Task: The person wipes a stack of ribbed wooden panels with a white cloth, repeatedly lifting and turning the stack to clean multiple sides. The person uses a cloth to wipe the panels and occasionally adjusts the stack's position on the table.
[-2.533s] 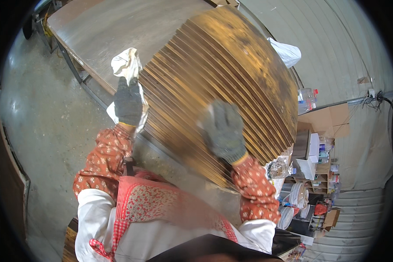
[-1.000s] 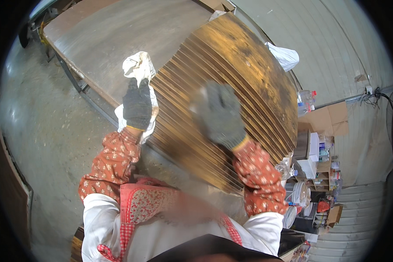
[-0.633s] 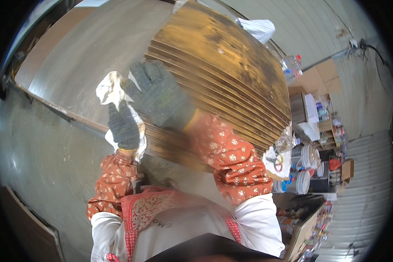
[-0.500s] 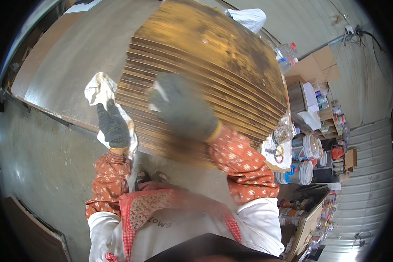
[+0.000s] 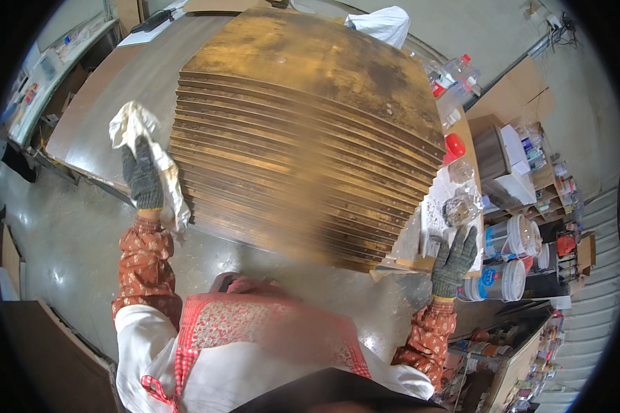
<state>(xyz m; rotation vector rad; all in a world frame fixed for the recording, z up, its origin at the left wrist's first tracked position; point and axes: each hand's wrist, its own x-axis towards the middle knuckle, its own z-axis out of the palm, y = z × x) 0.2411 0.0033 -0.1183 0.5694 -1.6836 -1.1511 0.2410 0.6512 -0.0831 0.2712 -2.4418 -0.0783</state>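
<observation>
A fanned stack of brown, stained boards (image 5: 324, 62) lies on the table, its stepped edges facing me. At the stack's left side my left hand (image 5: 143, 175), in a dark grey knitted glove, grips a crumpled white cloth (image 5: 134, 120) with brownish stains. Part of that cloth drapes down past the wrist. My right hand (image 5: 455, 265), gloved alike, is at the table's right front corner, beside the stack. Its fingers are spread and nothing shows in them. Just beyond its fingertips sits a clear plastic container (image 5: 459, 210) with dark contents, on white paper.
The grey tabletop (image 5: 93, 141) stretches left of the stack. Clear plastic bottles (image 5: 455, 72) and a red object (image 5: 454, 146) line its right side. White buckets (image 5: 511, 279) stand past my right hand. A white bag (image 5: 382, 26) lies at the far edge.
My right hand has swept from over the boards' edges to the table's right corner. My left hand has shifted slightly left with the cloth. The view has turned a little.
</observation>
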